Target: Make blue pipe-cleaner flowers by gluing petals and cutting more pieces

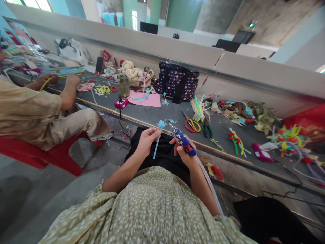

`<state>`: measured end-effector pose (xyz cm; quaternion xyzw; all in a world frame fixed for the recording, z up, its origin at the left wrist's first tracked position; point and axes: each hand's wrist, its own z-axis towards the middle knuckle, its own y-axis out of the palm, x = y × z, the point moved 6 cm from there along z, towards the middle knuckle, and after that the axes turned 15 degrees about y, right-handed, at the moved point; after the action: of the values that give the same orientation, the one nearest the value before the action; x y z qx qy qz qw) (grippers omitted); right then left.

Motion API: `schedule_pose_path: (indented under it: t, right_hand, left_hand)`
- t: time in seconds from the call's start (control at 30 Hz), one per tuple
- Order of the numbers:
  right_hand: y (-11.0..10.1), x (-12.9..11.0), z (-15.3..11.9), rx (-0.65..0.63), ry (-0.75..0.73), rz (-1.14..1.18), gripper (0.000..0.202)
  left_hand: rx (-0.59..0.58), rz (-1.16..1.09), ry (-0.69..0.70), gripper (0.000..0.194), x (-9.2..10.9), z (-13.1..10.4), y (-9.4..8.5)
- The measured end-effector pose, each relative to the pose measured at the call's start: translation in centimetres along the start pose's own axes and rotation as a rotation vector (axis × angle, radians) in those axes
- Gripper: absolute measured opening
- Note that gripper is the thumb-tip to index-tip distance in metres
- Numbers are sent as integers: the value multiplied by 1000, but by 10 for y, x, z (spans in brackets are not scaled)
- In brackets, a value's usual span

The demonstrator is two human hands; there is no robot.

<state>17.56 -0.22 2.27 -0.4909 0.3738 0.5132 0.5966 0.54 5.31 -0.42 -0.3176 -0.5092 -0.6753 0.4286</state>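
Observation:
Pinched in the fingers of my left hand (147,141) is a light-blue pipe-cleaner flower (161,124), its fluffy head upward and its straight stem hanging below. My right hand (186,154) is wrapped round a blue hot glue gun (183,141), whose nozzle points up and left toward the flower head, a small gap apart. A clear tube or cord trails from the gun down past my forearm. Small blue clippings (172,121) lie on the table just beyond the flower.
Scissors (192,125), green-handled pliers (208,130) and a pipe-cleaner bundle (199,107) lie ahead right. A pink sheet (149,99), a glass mug (123,85) and a dotted bag (177,80) stand further back. A co-worker (45,108) sits at left, holding a yellow strand.

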Motion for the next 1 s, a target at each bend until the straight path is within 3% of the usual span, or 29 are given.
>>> schedule_pose_path:
  t: [0.3,0.63,1.0]
  right_hand:
    - [10,1,-2,5,87,-29,41]
    - [11,14,-2,41,117,-136,26]
    - [12,17,-3,63,155,-76,26]
  left_hand:
    - [23,-21,30,24,-3,1,-3]
    - [25,-30,40,22,-1,0,-1]
    - [5,-22,75,20,2,0,2]
